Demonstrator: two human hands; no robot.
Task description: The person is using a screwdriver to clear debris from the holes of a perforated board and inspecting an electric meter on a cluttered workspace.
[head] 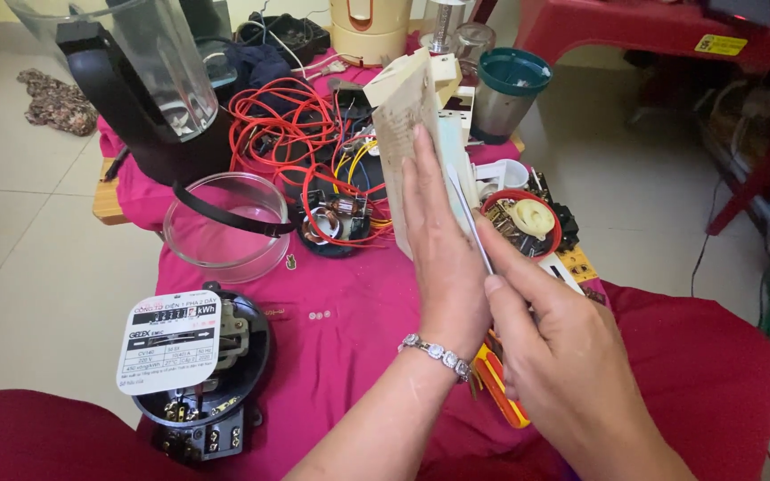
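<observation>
head view shows two bare hands at work in the middle of the frame, over a pink cloth (349, 330) that covers a low table. the left hand (443, 258) lies flat, fingers together and stretched, pressed against the side of a cream plastic housing (407, 116) that stands tilted, reaching up toward the upper middle of the frame. so this hand steadies the housing and is not closed around it. the right hand (563, 356), in the lower right, is closed on a thin screwdriver (472, 221); its shaft goes up-left and the tip meets the edge of the housing, just beside the left fingers.

the step in hand looks like the opening or unscrewing of this housing, i think. the next move would ask for a steady hold from the left palm and a careful, small turn or push of the tip, because it is close to the fingers and may slip.

around them: a bundle of red wires (287, 134) behind the housing, a clear glass cover (225, 227) at the left, an opened electric meter (198, 374) in the lower left, a red bowl of small parts (523, 223) at the right, and a blender jug (135, 80) in the upper left.
</observation>
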